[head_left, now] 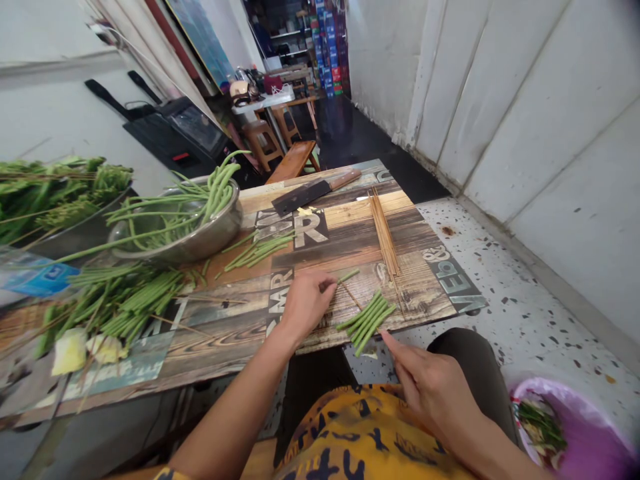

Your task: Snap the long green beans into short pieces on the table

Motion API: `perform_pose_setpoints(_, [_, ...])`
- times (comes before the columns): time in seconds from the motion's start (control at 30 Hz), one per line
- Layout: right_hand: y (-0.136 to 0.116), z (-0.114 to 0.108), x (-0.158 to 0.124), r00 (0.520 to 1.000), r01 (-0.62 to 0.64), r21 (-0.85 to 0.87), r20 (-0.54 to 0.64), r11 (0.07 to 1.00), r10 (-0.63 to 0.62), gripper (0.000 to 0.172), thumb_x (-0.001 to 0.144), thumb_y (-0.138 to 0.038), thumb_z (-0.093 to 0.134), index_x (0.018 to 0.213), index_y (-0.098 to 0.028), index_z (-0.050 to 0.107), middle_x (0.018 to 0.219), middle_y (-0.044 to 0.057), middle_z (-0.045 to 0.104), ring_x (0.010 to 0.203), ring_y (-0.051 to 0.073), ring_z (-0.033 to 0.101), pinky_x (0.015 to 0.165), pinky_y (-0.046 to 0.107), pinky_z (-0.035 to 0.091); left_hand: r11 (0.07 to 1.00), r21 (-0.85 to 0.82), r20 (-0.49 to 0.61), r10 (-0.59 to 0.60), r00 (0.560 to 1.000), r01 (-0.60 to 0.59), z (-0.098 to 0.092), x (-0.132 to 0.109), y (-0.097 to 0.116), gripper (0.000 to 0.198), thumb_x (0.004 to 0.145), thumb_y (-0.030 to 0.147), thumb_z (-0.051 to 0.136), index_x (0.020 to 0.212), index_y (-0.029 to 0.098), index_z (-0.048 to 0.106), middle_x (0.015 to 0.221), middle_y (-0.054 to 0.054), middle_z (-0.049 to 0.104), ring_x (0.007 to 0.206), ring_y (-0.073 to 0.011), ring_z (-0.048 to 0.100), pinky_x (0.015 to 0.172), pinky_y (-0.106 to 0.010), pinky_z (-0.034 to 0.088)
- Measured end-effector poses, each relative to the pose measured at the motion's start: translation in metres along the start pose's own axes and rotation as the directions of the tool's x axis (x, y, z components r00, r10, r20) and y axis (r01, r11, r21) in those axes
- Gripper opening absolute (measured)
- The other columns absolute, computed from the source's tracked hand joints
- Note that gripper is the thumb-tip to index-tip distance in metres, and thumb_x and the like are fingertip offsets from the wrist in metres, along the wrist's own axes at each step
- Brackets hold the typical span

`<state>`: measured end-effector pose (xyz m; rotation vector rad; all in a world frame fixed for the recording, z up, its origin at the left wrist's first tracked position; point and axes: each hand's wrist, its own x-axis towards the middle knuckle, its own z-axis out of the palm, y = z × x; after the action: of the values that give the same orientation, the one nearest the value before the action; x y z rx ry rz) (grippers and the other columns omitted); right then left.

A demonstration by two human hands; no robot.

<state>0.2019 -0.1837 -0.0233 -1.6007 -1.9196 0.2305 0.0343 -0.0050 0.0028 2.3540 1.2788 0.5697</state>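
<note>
My right hand [433, 377] pinches the near end of a thin wooden skewer [351, 296]. Several short green bean pieces [369, 321] sit side by side across that skewer, over the table's near edge. Beyond them, my left hand [310, 303] is closed at the skewer's far tip, thumb and fingers around a single bean piece [349, 275]. Part of that piece is hidden by the fingers. Ahead of my left hand, more cut bean pieces [260, 250] lie loose on the table. A bundle of bare wooden skewers [383, 233] rests to the right.
A cleaver [315, 192] lies at the table's [345, 257] far side. At left stand a metal bowl [200, 243] of long beans and a basin of greens [65, 200]. Skewered bean bunches [135, 300] are heaped in front. A purple-lined bin [575, 413] is on the floor at right.
</note>
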Motion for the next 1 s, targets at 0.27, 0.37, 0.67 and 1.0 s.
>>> perform_pose_setpoints(0.27, [-0.0009,-0.0024,-0.0040,1.000,-0.007,-0.005,0.011,1.000,0.008,0.039,0.089,-0.012,0.034,0.117,-0.004,0.059,0.065,0.008,0.066,0.057,0.015,0.064,0.056,0.024,0.052,1.000,-0.004,-0.027,0.003,1.000,-0.003,0.0020,0.0011,0.0007,0.013,0.073,0.011,0.057,0.070,0.018,0.068,0.064,0.001,0.062,0.062,-0.0116,0.054,0.060,-0.022,0.037])
perform_pose_setpoints(0.37, [-0.0003,-0.0012,-0.0024,1.000,-0.004,-0.008,0.004,1.000,0.004,0.040,0.089,-0.012,0.033,0.116,-0.004,0.061,0.064,0.008,0.066,0.057,0.015,0.064,0.062,0.024,0.054,1.000,-0.018,-0.023,-0.002,1.000,0.002,0.0018,0.0011,0.0005,0.013,0.073,0.012,0.057,0.070,0.018,0.068,0.063,0.002,0.062,0.061,-0.0115,0.054,0.059,-0.022,0.037])
perform_pose_setpoints(0.67, [-0.0004,0.0002,-0.0031,1.000,0.002,0.004,0.008,1.000,-0.002,0.040,0.088,-0.010,0.033,0.117,-0.002,0.060,0.068,0.011,0.067,0.060,0.018,0.066,0.057,0.025,0.054,0.999,-0.032,-0.021,0.016,1.000,-0.017,0.0019,0.0020,-0.0010,0.013,0.074,0.012,0.056,0.070,0.017,0.068,0.064,0.001,0.063,0.061,-0.0117,0.055,0.060,-0.022,0.038])
perform_pose_setpoints(1.0, [0.0004,0.0036,-0.0047,0.999,-0.035,0.042,0.036,0.999,0.034,0.042,0.088,-0.011,0.033,0.122,-0.004,0.056,0.070,0.010,0.068,0.058,0.017,0.064,0.054,0.024,0.051,0.999,-0.009,-0.007,0.045,0.999,-0.046,0.0001,0.0015,-0.0013,0.013,0.076,0.013,0.056,0.071,0.018,0.068,0.067,0.001,0.064,0.061,-0.0119,0.054,0.059,-0.023,0.038])
